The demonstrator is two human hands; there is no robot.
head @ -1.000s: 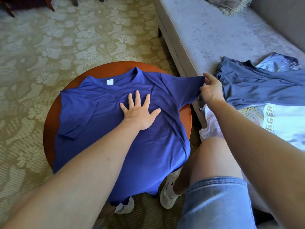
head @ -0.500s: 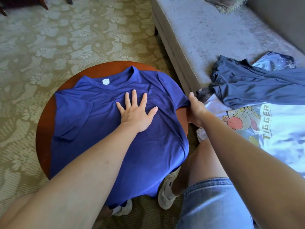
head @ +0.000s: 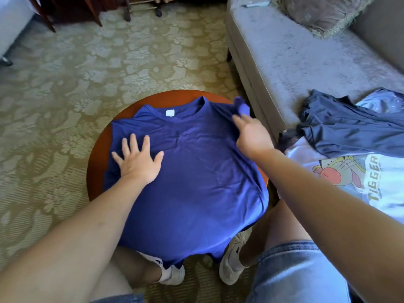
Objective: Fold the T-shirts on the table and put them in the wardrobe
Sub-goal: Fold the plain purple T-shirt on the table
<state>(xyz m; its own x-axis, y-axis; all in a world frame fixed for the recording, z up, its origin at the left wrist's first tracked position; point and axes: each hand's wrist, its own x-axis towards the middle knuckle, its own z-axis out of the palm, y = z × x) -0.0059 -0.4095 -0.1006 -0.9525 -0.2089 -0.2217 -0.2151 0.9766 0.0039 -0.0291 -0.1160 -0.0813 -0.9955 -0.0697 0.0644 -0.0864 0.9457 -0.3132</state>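
Note:
A blue T-shirt (head: 196, 176) lies spread over the round wooden table (head: 96, 162), neck away from me, its hem hanging over the near edge. My left hand (head: 137, 162) presses flat on the shirt's left side with fingers spread. My right hand (head: 251, 134) holds the right sleeve (head: 241, 106), which is bunched and lifted at the shirt's right shoulder. The left sleeve lies folded in under the body.
A grey sofa (head: 295, 57) stands right of the table. On it lie a dark navy T-shirt (head: 349, 130) and a white T-shirt with a cartoon print (head: 358, 178). A cushion (head: 321, 14) sits at the sofa's far end. Patterned carpet surrounds the table. My knees are under the near edge.
My right hand has brought the right sleeve from out over the table's edge up and inward to the shoulder. My left hand has slid from the chest to the left side.

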